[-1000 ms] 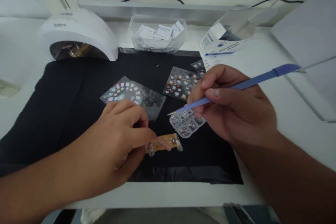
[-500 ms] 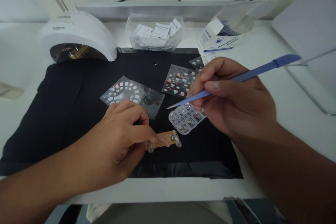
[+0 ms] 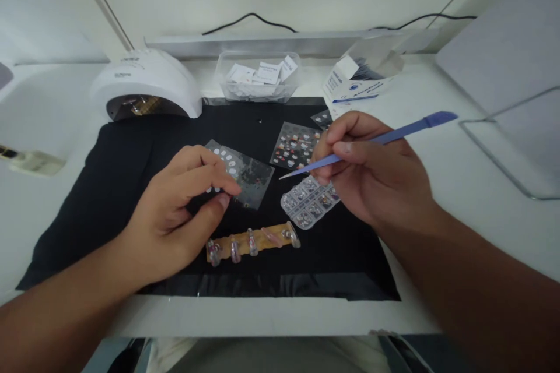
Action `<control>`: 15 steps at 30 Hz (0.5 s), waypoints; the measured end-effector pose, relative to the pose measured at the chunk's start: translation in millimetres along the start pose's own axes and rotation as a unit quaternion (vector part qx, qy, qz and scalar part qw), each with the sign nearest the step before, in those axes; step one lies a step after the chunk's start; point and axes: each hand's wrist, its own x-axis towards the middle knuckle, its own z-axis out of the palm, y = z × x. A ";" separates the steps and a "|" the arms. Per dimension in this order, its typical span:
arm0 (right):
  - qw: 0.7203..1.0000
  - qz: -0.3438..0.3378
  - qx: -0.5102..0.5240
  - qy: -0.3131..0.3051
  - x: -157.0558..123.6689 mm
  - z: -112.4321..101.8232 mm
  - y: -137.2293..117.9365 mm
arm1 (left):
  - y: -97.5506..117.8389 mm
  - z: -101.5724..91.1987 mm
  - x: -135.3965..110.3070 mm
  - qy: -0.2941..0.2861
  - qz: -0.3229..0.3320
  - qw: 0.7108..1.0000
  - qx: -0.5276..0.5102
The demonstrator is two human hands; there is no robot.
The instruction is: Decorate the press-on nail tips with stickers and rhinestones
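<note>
In my right hand (image 3: 376, 169) is a pair of blue tweezers (image 3: 402, 132), its pale pointed tip aimed left above the black mat, beside the clear compartment case (image 3: 305, 201) of small rhinestones. My left hand (image 3: 179, 204) hovers over the nail sticker sheets (image 3: 251, 175), thumb and forefinger tips pinched together; whatever may be between them is too small to see. Below it, apart from the fingers, a gold-coloured strip (image 3: 262, 239) lies on the mat with several decorated false nails across it. Another sticker sheet (image 3: 294, 143) lies partly behind my right hand.
A white nail lamp (image 3: 149, 78) stands at the back left. Behind the black mat (image 3: 118, 186) are a clear tub (image 3: 258, 90) of white packets and an open alcohol pad box (image 3: 356, 84). A small bottle (image 3: 37, 163) lies at the left; a metal-framed stand (image 3: 503, 157) is at the right.
My left hand has lifted off the strip of false nails and moved left and up, uncovering more nails. My right hand still holds the tweezers. The camera view has shifted slightly.
</note>
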 end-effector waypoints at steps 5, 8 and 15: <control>0.999 0.012 0.019 -0.025 -0.9 0.3 3.1 | -25.8 -3.5 16.4 0.061 -0.026 0.993 0.095; 0.999 -0.010 0.019 -0.036 0.0 3.8 7.4 | -42.6 -1.9 26.0 0.080 -0.055 0.985 0.144; 0.990 -0.138 -0.006 -0.033 -29.7 12.5 -22.9 | -12.4 -15.7 22.5 0.075 -0.095 0.976 0.181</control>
